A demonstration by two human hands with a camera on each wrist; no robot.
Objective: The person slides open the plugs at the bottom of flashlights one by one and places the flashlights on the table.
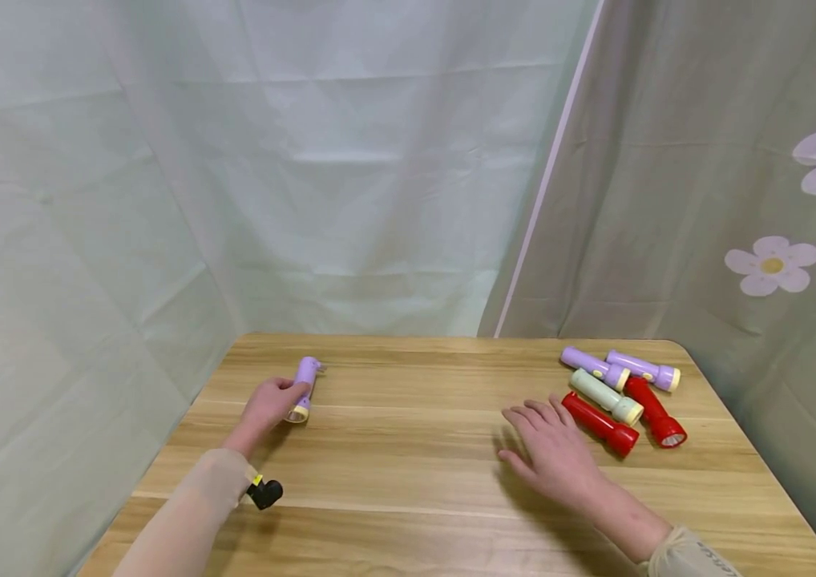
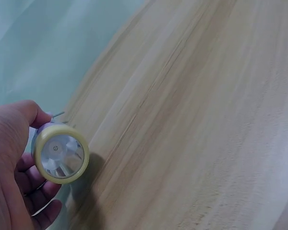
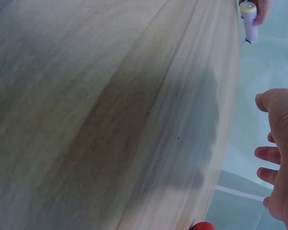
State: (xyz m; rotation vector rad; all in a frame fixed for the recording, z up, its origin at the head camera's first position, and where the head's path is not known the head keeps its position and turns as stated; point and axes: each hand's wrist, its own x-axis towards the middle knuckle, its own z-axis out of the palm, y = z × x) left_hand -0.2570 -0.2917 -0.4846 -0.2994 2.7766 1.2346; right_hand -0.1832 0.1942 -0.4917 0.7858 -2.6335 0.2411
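Note:
My left hand (image 1: pixel 268 405) grips a purple flashlight (image 1: pixel 306 372) at the table's left side, thumb and fingers around its barrel. Its pale yellow rim and clear lens (image 2: pixel 61 155) face the camera in the left wrist view. Thin metal prongs (image 1: pixel 321 369) stick out near its tail end. Over the right part of the table, my right hand (image 1: pixel 552 453) hovers palm down, fingers loosely spread, holding nothing. Close beyond it lies a red flashlight (image 1: pixel 601 425), with a pale green flashlight (image 1: pixel 599 393) behind it.
Another red flashlight (image 1: pixel 656 413) and two purple ones, a left one (image 1: pixel 584 363) and a right one (image 1: pixel 642 369), complete the cluster at the back right. The wooden table (image 1: pixel 408 417) ends at a pale curtain (image 1: pixel 379 200). A black wrist camera (image 1: pixel 264 491) sits on my left sleeve.

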